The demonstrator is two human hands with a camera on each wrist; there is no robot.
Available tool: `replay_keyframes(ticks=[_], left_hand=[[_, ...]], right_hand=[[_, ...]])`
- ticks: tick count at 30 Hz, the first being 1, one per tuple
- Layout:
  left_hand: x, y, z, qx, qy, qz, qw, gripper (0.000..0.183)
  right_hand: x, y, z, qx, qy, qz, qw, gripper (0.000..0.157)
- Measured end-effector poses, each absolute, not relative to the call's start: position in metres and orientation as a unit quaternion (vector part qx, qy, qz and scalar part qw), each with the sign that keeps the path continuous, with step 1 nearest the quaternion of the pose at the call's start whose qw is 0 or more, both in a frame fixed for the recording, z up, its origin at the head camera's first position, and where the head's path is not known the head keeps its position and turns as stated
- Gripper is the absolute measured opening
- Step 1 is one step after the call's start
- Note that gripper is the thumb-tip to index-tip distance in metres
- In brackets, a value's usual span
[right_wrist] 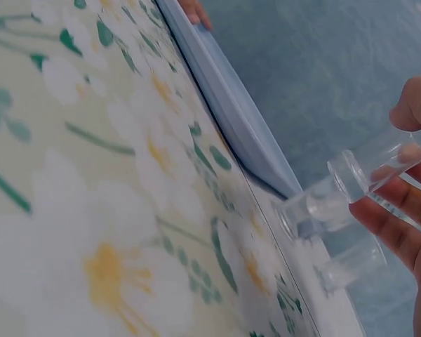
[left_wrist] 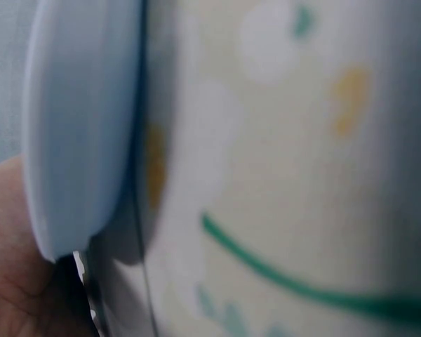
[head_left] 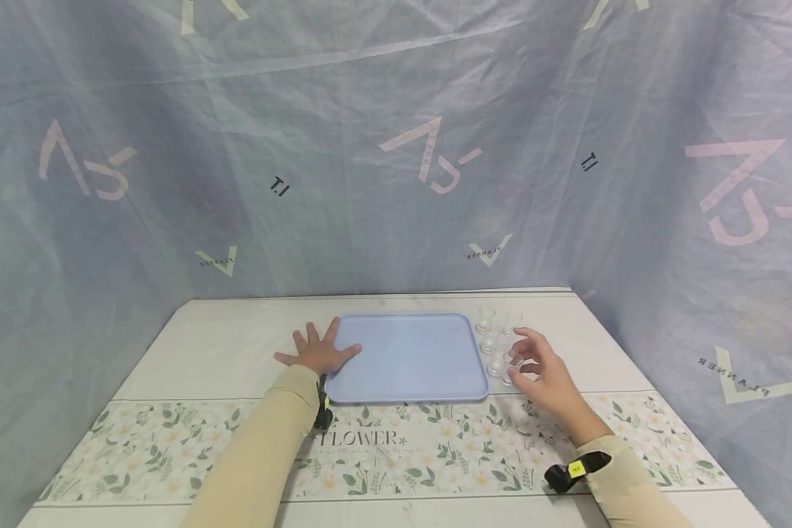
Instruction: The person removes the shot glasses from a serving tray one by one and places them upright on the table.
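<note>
A light-blue rectangular tray lies flat on the table. My left hand rests at its left edge with the fingers spread, the thumb over the rim. At the tray's right side, my right hand pinches a small clear shot glass between thumb and fingers. The thick base of that glass points down and looks raised off the table in the right wrist view. Several more clear shot glasses stand between the tray and my right hand; one of them appears behind my fingers in the right wrist view.
The table has a white cover with a floral band along the front. Grey-blue printed curtain hangs behind the table and at both sides. No other objects lie on the tray's surface.
</note>
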State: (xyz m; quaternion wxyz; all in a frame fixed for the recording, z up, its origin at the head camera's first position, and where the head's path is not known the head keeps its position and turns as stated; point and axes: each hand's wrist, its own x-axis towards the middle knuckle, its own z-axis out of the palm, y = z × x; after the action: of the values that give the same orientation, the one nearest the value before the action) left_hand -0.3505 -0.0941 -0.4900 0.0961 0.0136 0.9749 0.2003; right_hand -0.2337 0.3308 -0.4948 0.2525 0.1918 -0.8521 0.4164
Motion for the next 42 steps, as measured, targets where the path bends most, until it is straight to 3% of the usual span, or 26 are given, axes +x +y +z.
replay_keyframes(ticks=[42], left_hand=[[-0.354,-0.093,-0.497,0.010,0.976,0.197,0.091,0.098]], right_hand=[[-0.263,0.349,-0.511,0.055,-0.880,0.407,0.238,0.075]])
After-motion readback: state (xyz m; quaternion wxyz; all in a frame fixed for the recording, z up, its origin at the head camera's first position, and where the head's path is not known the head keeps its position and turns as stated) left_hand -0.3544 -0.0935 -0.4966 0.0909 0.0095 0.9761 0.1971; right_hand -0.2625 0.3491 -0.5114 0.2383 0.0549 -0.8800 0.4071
